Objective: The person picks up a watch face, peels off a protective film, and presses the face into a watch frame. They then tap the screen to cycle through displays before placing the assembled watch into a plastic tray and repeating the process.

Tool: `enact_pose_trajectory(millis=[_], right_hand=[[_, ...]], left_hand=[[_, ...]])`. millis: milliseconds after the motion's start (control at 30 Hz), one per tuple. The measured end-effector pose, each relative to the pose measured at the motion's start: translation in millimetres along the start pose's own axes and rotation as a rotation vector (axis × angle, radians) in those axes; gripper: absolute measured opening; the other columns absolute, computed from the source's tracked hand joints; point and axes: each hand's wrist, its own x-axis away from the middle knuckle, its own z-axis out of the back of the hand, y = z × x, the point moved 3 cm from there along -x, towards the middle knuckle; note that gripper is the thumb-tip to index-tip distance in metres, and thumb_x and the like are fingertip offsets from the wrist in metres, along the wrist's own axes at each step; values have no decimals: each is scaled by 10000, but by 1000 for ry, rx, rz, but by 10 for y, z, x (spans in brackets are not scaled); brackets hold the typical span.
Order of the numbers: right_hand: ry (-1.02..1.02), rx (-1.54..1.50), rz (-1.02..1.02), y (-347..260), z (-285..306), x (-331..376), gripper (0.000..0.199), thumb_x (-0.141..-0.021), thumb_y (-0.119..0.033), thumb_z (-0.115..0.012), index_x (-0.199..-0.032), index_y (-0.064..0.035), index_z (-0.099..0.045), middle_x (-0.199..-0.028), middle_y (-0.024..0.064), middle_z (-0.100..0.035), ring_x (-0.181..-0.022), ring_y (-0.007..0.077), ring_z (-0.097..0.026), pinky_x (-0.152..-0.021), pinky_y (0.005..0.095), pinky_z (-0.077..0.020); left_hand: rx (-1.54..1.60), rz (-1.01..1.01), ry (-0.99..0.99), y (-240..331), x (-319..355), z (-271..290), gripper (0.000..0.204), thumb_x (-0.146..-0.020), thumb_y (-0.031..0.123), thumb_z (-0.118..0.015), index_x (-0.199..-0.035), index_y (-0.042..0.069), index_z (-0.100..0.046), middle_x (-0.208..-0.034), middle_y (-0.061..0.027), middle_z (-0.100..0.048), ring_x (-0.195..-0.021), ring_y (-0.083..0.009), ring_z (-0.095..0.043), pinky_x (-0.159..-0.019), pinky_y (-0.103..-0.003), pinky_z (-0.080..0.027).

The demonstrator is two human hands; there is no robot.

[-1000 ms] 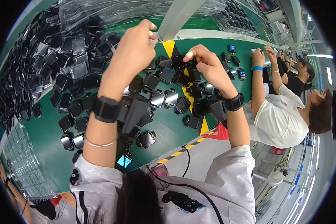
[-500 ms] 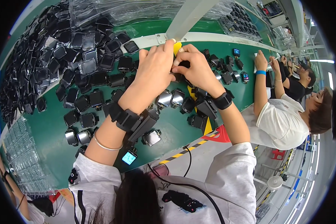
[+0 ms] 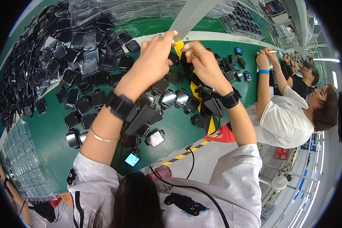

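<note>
My left hand (image 3: 152, 59) is over the far middle of the green table, its fingers bent together and one fingertip reaching toward the table's far rail. A dark smartwatch (image 3: 173, 58) shows right beside its thumb; whether the hand grips it cannot be told. Just to the right, my right hand (image 3: 206, 65) has its fingers curled in, and what they hold is hidden. Black watch parts (image 3: 186, 67) lie below those fingers. Between my forearms are several smartwatches, two with shiny screens (image 3: 168, 98). One lit smartwatch (image 3: 132, 159) lies at the near edge.
A large heap of bagged dark watch pieces (image 3: 64, 53) fills the far left. Clear plastic trays (image 3: 24, 159) stand at the left edge. A metal post (image 3: 192, 19) rises behind my hands. More watches (image 3: 231, 66) lie to the right, near a co-worker in a white shirt (image 3: 287, 121).
My hands were together, fingers meeting over a dark piece; now they have drawn apart. The left has moved slightly up and left, the right slightly right.
</note>
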Motion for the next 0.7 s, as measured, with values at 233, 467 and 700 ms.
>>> enact_pose_trajectory(millis=[233, 467, 700], right_hand=[[-22, 324, 194, -144, -258, -49, 103, -849, -15, -541, -894, 30, -460, -866, 165, -537, -752, 267, -557, -666, 340, -441], [64, 367, 162, 4, -171, -115, 137, -862, -67, -552, -894, 29, -460, -792, 188, -547, -673, 306, -558, -617, 356, -431], [323, 53, -193, 519, 687, -56, 97, -854, -36, -494, -925, 30, -505, -680, 162, -590, -576, 244, -564, -573, 359, -444]], left_hand=[[239, 122, -377, -243, -191, -101, 652, -695, -176, -574, -1284, -20, -342, -940, -190, -636, -865, -335, -617, -709, -361, -494], [209, 42, -373, -243, -194, -104, 615, -695, -158, -600, -1245, -18, -364, -956, -187, -633, -886, -346, -611, -757, -380, -495], [124, -69, -334, -96, -296, -155, 555, -708, -115, -623, -1206, -14, -401, -987, -197, -628, -915, -363, -608, -793, -393, -493]])
